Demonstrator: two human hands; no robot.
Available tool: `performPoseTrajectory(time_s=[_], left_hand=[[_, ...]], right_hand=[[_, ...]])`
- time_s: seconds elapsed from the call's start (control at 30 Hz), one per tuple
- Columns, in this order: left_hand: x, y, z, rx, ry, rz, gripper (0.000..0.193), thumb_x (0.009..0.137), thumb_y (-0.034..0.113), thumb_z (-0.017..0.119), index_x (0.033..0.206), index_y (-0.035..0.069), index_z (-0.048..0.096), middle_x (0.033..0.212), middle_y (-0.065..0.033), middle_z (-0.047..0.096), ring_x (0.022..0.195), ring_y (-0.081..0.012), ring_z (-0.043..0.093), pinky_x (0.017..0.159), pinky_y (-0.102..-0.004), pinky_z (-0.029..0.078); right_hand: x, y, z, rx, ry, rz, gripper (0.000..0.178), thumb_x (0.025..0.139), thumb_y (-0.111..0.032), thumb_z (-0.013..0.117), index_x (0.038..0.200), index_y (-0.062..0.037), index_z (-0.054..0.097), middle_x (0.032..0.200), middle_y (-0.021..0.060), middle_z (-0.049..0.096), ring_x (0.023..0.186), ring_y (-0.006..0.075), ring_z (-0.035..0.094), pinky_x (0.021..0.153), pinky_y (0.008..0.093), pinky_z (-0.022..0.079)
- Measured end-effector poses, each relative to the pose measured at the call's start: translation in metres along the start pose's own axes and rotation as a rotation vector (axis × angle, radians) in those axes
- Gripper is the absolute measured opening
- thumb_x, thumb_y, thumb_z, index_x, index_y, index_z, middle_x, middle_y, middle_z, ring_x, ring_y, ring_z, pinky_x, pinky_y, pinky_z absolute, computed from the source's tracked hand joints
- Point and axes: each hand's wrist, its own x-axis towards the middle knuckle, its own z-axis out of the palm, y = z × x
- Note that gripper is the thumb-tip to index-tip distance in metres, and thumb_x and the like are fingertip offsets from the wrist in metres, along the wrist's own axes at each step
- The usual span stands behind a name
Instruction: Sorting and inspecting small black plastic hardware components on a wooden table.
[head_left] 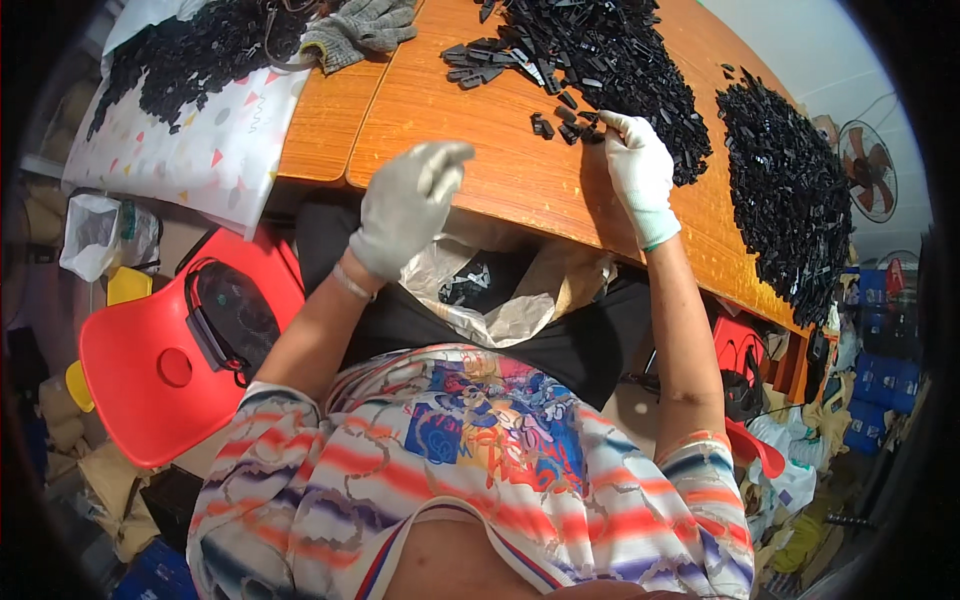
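Observation:
My left hand (412, 208), in a pale work glove, hovers over the table's near edge, open, fingers pointing right and slightly apart, with nothing seen in them. At the near edge of a big heap of small black plastic parts (640, 75), my right hand (638, 168) wears a white glove. Its fingers are drawn together, one digit reaching left toward a few loose black parts (568, 128). What lies between those fingertips, if anything, is too small to make out. Below, between my legs, an open pale bag (480, 318) holds some dark parts.
Another black heap (785, 190) covers the wooden table (480, 170) at right. At the far left, more black parts (190, 70) lie on a patterned white sheet (215, 150), near grey gloves (360, 35). A red chair (130, 350) stands at left, a fan (868, 170) at right.

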Motion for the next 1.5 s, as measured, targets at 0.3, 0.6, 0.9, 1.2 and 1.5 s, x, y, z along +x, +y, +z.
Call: performPoseTrajectory(time_s=[0.3, 0.6, 0.9, 1.2, 1.5], left_hand=[[0.078, -0.044, 0.022, 0.329, 0.051, -0.009, 0.021, 0.087, 0.018, 0.060, 0.105, 0.011, 0.064, 0.100, -0.0110, 0.063, 0.094, -0.0309, 0.060, 0.082, -0.0403, 0.049], [0.102, -0.045, 0.035, 0.484, -0.010, -0.047, 0.018, 0.084, 0.021, 0.064, 0.098, 0.010, 0.066, 0.097, -0.0112, 0.063, 0.095, -0.0300, 0.060, 0.080, -0.0425, 0.050], [0.080, -0.032, 0.016, 0.440, -0.125, -0.050, 0.019, 0.085, 0.021, 0.063, 0.099, 0.009, 0.064, 0.095, -0.0103, 0.062, 0.093, -0.0295, 0.060, 0.081, -0.0415, 0.050], [0.089, -0.027, 0.034, 0.549, -0.206, 0.063, 0.022, 0.084, 0.024, 0.063, 0.101, 0.010, 0.066, 0.098, -0.0087, 0.063, 0.097, -0.0304, 0.059, 0.081, -0.0430, 0.050], [0.073, -0.039, 0.032, -1.522, -0.139, -0.570, 0.033, 0.102, 0.019, 0.042, 0.126, -0.001, 0.051, 0.102, -0.0103, 0.061, 0.091, -0.0179, 0.062, 0.073, -0.0251, 0.053]], right_hand=[[-0.004, -0.057, 0.013, 0.079, -0.110, -0.017, 0.019, 0.085, -0.028, 0.066, 0.094, -0.0130, 0.072, 0.096, 0.0092, 0.068, 0.086, 0.0271, 0.067, 0.077, 0.0360, 0.051], [0.015, -0.081, 0.037, -0.270, -0.253, -0.155, 0.020, 0.078, -0.025, 0.065, 0.082, -0.0053, 0.068, 0.086, 0.0189, 0.063, 0.077, 0.0353, 0.065, 0.071, 0.0429, 0.052], [0.003, -0.080, 0.022, -0.198, -0.310, -0.205, 0.016, 0.080, -0.017, 0.066, 0.093, -0.0100, 0.069, 0.092, 0.0121, 0.062, 0.083, 0.0316, 0.064, 0.073, 0.0392, 0.051], [0.015, -0.070, 0.034, -0.118, -0.354, -0.369, 0.013, 0.080, -0.013, 0.058, 0.086, -0.0059, 0.067, 0.082, 0.0179, 0.063, 0.082, 0.0346, 0.064, 0.072, 0.0433, 0.051], [0.014, -0.074, 0.007, 0.688, -0.575, 0.284, 0.023, 0.087, -0.010, 0.059, 0.106, -0.0024, 0.069, 0.084, 0.0035, 0.067, 0.072, 0.0091, 0.059, 0.070, 0.0246, 0.049]])
